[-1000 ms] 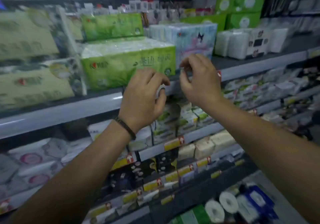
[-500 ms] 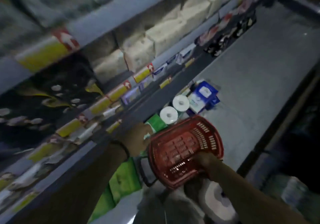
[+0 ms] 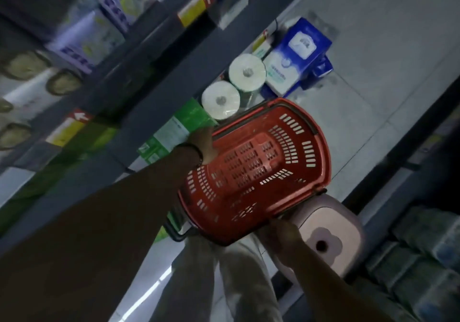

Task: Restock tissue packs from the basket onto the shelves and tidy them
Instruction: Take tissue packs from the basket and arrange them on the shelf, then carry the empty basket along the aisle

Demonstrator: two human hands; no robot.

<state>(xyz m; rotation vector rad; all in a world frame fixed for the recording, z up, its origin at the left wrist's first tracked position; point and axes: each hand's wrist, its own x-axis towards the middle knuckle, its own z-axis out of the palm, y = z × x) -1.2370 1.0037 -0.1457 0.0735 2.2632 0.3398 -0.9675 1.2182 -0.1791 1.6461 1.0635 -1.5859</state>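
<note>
I am looking down at a red plastic basket (image 3: 254,169), held tilted above the floor between both hands. Only its slotted base and walls show; no tissue packs are visible in it. My left hand (image 3: 205,144) grips the basket's left rim, close to the shelf front. At the near rim, my right hand (image 3: 280,234) holds on beside a black handle (image 3: 174,232) that hangs down. A green tissue pack (image 3: 174,132) lies just left of the basket at the foot of the shelves. A pink tissue pack (image 3: 328,232) sits on the floor under the basket's near right corner.
Dark shelves (image 3: 139,77) with yellow price tags (image 3: 195,9) and blurred boxed packs rise on the left. Two white rolls (image 3: 234,85) and blue packs (image 3: 302,47) stand on the grey floor beyond the basket. Another stocked shelf (image 3: 423,259) flanks the right.
A second ago both hands were up at the top shelf edge by the green packs. The view swung down; both hands now hold the red basket, which looks closer than half a second ago.
</note>
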